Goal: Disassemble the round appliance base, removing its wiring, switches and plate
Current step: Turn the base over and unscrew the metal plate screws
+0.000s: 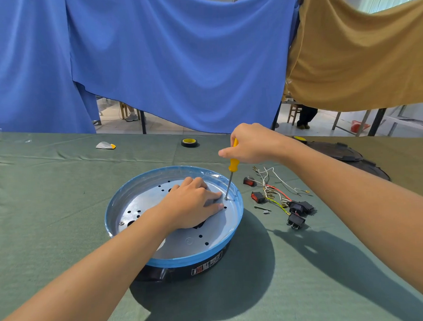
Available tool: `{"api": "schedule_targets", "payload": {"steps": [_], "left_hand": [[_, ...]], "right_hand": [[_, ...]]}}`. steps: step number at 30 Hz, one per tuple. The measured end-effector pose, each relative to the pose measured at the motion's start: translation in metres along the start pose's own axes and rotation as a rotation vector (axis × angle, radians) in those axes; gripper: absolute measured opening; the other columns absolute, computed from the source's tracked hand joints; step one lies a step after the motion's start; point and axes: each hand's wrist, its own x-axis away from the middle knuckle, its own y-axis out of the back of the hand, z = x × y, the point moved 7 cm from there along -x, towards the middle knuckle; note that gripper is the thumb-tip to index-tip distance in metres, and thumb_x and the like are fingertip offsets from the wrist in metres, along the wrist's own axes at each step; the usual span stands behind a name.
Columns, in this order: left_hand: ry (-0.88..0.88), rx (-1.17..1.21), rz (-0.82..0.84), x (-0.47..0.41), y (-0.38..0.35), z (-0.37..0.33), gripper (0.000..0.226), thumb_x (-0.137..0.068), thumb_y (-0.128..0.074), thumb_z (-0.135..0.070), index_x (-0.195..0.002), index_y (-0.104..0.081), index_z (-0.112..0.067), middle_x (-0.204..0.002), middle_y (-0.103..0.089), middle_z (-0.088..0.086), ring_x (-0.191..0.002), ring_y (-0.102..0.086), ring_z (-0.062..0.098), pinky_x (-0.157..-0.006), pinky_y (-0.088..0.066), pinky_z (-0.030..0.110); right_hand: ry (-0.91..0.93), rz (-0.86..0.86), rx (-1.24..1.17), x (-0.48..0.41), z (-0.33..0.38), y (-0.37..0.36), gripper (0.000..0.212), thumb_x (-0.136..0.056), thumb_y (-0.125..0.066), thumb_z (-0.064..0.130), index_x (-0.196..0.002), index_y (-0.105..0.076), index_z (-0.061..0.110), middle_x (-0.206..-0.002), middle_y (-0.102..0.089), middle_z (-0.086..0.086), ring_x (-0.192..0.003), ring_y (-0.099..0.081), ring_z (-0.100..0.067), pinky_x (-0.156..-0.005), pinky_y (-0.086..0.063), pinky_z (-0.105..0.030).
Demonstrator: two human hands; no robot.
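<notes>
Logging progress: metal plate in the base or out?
In. The plate lies flat inside the base rim; left hand presses it, right hand holds screwdriver on a screw.

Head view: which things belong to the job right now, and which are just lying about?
In the job: round base, metal plate, yellow screwdriver in right hand, left hand pressing the plate, removed wires and switches.
Lying about: tape roll, white-and-yellow scrap, dark round cover.
</notes>
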Motion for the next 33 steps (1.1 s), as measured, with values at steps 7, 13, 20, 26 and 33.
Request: {"api": "schedule_targets", "payload": {"steps": [7, 13, 20, 26, 33], "left_hand": [[-0.001, 0.005, 0.001, -0.0003, -0.0004, 0.0009, 0.051, -0.094, -0.036, -0.060, -0.140, -0.042, -0.040, -0.134, -0.042, -0.001, -0.126, -0.033, 0.020, -0.104, -0.033, 0.043], [0.000, 0.000, 0.002, -0.0011, -0.0008, 0.0009, 0.052, -0.094, -0.036, -0.061, -0.141, -0.041, -0.040, -0.135, -0.042, -0.001, -0.126, -0.033, 0.020, -0.104, -0.034, 0.043], [-0.001, 0.001, -0.003, -0.0016, -0.0015, 0.0017, 0.051, -0.094, -0.036, -0.061, -0.140, -0.043, -0.041, -0.135, -0.042, -0.002, -0.126, -0.033, 0.020, -0.104, -0.033, 0.043], [0.001, -0.003, -0.002, -0.0018, -0.0018, 0.0019, 0.052, -0.093, -0.036, -0.062, -0.141, -0.042, -0.041, -0.135, -0.042, -0.002, -0.126, -0.033, 0.020, -0.104, -0.034, 0.042], [-0.001, 0.008, 0.002, -0.0010, -0.0008, 0.0010, 0.051, -0.094, -0.036, -0.061, -0.140, -0.042, -0.040, -0.135, -0.042, -0.002, -0.127, -0.032, 0.020, -0.104, -0.033, 0.043]], "right_hand": [[-0.016, 0.007, 0.007, -0.0008, -0.0004, -0.0018, 0.049, -0.084, -0.060, 0.051, -0.090, -0.064, 0.002, -0.079, -0.063, -0.014, -0.064, -0.048, -0.019, -0.057, -0.037, -0.029], [-0.001, -0.001, 0.009, -0.0005, 0.0007, -0.0008, 0.037, -0.081, -0.063, 0.029, -0.102, -0.066, -0.001, -0.098, -0.067, -0.021, -0.071, -0.052, -0.025, -0.058, -0.041, -0.035], [0.002, -0.028, 0.047, -0.0006, 0.0001, 0.0010, 0.051, -0.088, -0.059, 0.050, -0.087, -0.064, -0.001, -0.065, -0.056, -0.011, -0.063, -0.046, -0.022, -0.055, -0.035, -0.030], [0.005, 0.015, 0.049, -0.0012, 0.0014, -0.0026, 0.044, -0.087, -0.055, 0.046, -0.093, -0.065, 0.004, -0.078, -0.063, -0.012, -0.067, -0.048, -0.020, -0.057, -0.036, -0.029], [0.011, -0.004, 0.029, 0.0000, 0.0022, 0.0010, 0.036, -0.083, -0.061, 0.029, -0.102, -0.066, -0.002, -0.087, -0.066, -0.022, -0.067, -0.043, -0.019, -0.056, -0.035, -0.030]]}}
